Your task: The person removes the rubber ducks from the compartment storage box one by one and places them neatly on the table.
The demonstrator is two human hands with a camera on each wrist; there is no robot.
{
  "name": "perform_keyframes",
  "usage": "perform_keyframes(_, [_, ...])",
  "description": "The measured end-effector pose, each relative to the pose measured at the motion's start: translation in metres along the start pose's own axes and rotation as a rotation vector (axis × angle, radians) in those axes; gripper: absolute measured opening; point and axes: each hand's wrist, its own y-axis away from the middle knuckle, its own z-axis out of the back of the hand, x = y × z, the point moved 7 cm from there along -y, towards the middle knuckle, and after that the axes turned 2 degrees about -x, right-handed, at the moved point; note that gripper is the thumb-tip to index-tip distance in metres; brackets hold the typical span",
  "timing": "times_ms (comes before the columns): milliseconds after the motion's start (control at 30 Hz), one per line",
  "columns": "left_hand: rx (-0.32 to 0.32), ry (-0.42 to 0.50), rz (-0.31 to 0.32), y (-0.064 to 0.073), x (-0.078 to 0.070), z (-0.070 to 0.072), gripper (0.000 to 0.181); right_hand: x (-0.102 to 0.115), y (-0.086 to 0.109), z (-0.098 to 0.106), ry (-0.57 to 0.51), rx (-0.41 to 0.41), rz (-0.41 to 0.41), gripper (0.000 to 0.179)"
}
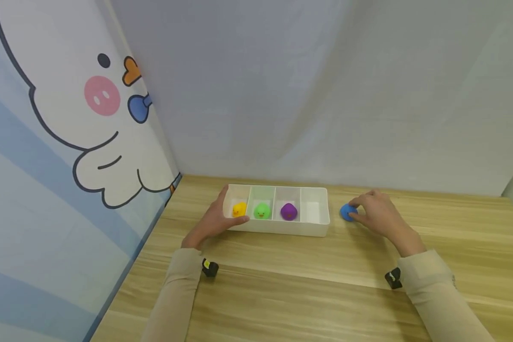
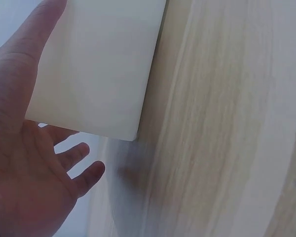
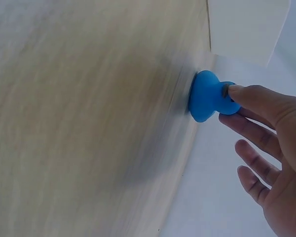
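A white box with a row of compartments point(image 1: 282, 228) stands on the wooden table. My left hand point(image 1: 213, 220) holds its left end, thumb over the front rim and fingers round the end wall. The left wrist view shows the thumb along the box's plain front wall point(image 2: 98, 74). Inside, each in its own compartment, sit a yellow duck point(image 1: 239, 209), a green duck point(image 1: 262, 211) and a purple duck point(image 1: 288, 212). Right of the box, my right hand point(image 1: 378, 213) pinches a small blue rubber duck point(image 3: 204, 96) by its head between thumb and fingers, its base close against the tabletop.
The rightmost compartment point(image 1: 313, 211) of the box has no duck in it. Behind the table point(image 1: 273, 285) hangs a pale curtain point(image 1: 325, 95). A cartoon-printed panel point(image 1: 68, 190) lines the left side. Small black devices are worn at both wrists.
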Motion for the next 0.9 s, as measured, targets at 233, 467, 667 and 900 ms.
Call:
perform_keyframes(233, [0.009,0.005,-0.01,-0.0006,-0.0048,-0.003,0.125,-0.0015,0.0006,-0.0028,-0.004,-0.004,0.005,0.029])
perform_keyframes(467, [0.013,0.018,-0.011,-0.0028,-0.002,-0.0068,0.124,-0.0021,0.0013,-0.0033,-0.009,-0.007,0.011,0.03])
perform_keyframes(667, [0.014,0.027,-0.01,-0.0035,-0.0004,-0.0086,0.123,-0.0024,0.0015,-0.0038,-0.007,-0.013,0.022,0.03])
perform_keyframes(900, [0.01,0.032,-0.004,-0.0032,0.0005,-0.0085,0.124,-0.0018,-0.0021,-0.0009,-0.011,-0.024,0.021,0.031])
